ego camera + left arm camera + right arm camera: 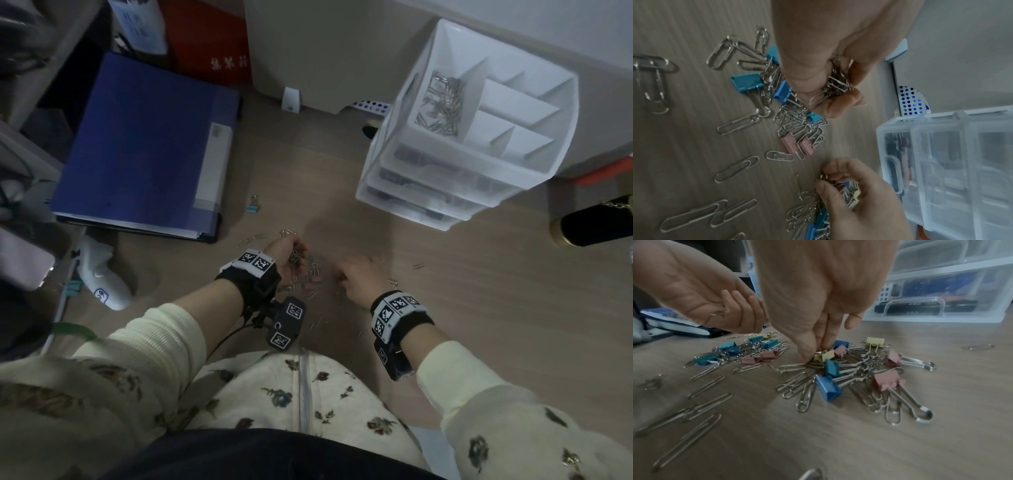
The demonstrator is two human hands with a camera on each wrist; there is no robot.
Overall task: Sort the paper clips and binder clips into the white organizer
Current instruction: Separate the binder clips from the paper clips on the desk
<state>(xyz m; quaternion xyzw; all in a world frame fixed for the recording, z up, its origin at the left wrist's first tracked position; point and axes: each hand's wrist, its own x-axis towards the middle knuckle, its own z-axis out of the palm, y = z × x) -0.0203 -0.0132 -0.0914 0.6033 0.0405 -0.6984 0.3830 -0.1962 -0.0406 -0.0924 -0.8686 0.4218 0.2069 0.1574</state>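
Note:
Silver paper clips and blue, teal, pink and yellow binder clips (828, 390) lie mixed in a pile (793, 120) on the wooden desk in front of me. My left hand (286, 251) hovers over the pile's left side, fingers curled round a bunch of paper clips (836, 84). My right hand (813, 355) reaches down into the pile's right part and pinches several paper clips (838, 186) between thumb and fingers. The white organizer (534, 164) stands at the back right. Its front-left top compartment holds a heap of paper clips (442, 102); the other top compartments look bare.
A blue folder (144, 147) lies at the back left, with a lone teal binder clip (253, 205) near its corner. Clear drawers (421, 192) sit under the organizer's top. A black and gold cylinder (596, 222) lies far right. Stray paper clips (418, 265) dot the desk.

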